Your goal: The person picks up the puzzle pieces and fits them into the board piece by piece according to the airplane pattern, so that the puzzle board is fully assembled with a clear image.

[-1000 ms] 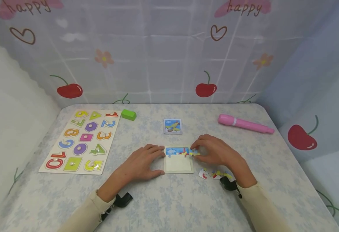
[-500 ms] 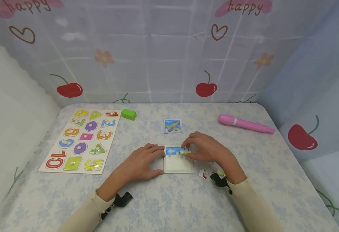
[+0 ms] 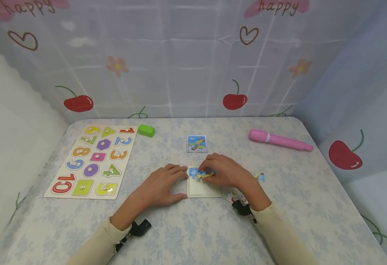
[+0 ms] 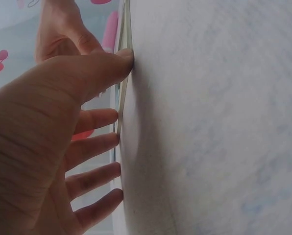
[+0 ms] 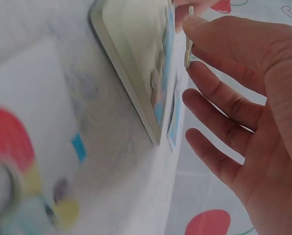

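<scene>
Fingers of my right hand (image 3: 224, 170) pinched a puzzle piece (image 5: 188, 55), carried inward over the tray (image 3: 204, 188) from its right edge and seemingly nearer fitting, while my left hand (image 3: 161, 186), spread, touched the left edge.

Soft, even, rather muted light fills the head view, and the wide lens stretches things toward its side edges. Pale streaks cross the grey-white backdrop sheet printed with cherries (image 3: 147, 55); a faint shadow edges the cream fabric right sleeve (image 3: 284, 237). The left wrist view shows a broad, soft-edged shadow on the blue-patterned white tablecloth (image 4: 219, 127), its print smeared. The right wrist view blurs the flat multicoloured puzzle pieces (image 5: 9, 129) up close, so their outlines can hardly be judged.
</scene>
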Available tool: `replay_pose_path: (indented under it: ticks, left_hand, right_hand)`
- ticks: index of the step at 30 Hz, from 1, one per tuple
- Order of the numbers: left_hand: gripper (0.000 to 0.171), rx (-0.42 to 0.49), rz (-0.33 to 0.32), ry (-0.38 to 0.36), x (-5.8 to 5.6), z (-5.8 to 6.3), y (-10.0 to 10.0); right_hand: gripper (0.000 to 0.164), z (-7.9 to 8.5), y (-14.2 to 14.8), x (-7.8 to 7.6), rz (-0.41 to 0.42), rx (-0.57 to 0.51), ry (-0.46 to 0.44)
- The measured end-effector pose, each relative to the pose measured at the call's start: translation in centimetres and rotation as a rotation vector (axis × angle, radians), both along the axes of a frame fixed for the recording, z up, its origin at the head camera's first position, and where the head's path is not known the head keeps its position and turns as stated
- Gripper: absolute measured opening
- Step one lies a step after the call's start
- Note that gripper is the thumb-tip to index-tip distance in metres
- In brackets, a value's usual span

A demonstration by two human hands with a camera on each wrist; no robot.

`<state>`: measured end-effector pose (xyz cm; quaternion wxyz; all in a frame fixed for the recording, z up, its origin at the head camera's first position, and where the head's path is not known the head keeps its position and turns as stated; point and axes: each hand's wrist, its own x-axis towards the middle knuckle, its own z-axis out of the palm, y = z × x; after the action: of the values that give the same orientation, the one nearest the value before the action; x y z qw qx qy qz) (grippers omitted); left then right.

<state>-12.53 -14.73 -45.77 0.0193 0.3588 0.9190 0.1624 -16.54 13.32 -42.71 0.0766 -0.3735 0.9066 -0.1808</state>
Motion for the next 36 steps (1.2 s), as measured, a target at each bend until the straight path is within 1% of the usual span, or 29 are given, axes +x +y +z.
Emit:
replay_pose_path:
  ticks: [3, 6, 9, 15, 25, 36]
  left_hand:
    - [0.058, 0.005, 0.000, 0.001, 0.0, -0.1, 0.0]
    - [0.057, 0.007, -0.001, 0.001, 0.0, -0.1, 0.0]
    - [0.056, 0.007, -0.003, 0.002, 0.0, -0.1, 0.0]
    - [0.055, 0.010, -0.010, -0.001, -0.1, 0.1, 0.0]
    - [0.055, 0.022, -0.007, 0.002, -0.2, -0.1, -0.1]
    - [0.055, 0.029, -0.011, 0.007, -0.2, -0.2, -0.1]
  right_hand:
    - [0.028, -0.2, -0.5, 0.2, -0.001, 0.015, -0.013]
    - [0.028, -0.5, -1.0, 0.2, 0.015, 0.025, -0.008]
    - [0.027, -0.9, -1.3, 0.3, 0.035, 0.032, 0.017]
    - [0.027, -1.3, -1.7, 0.4, 0.065, 0.041, 0.059]
    - [0.027, -1.1, -2.1, 0.6, 0.067, 0.044, 0.055]
    - [0.026, -1.5, -2.2, 0.6, 0.061, 0.026, 0.047]
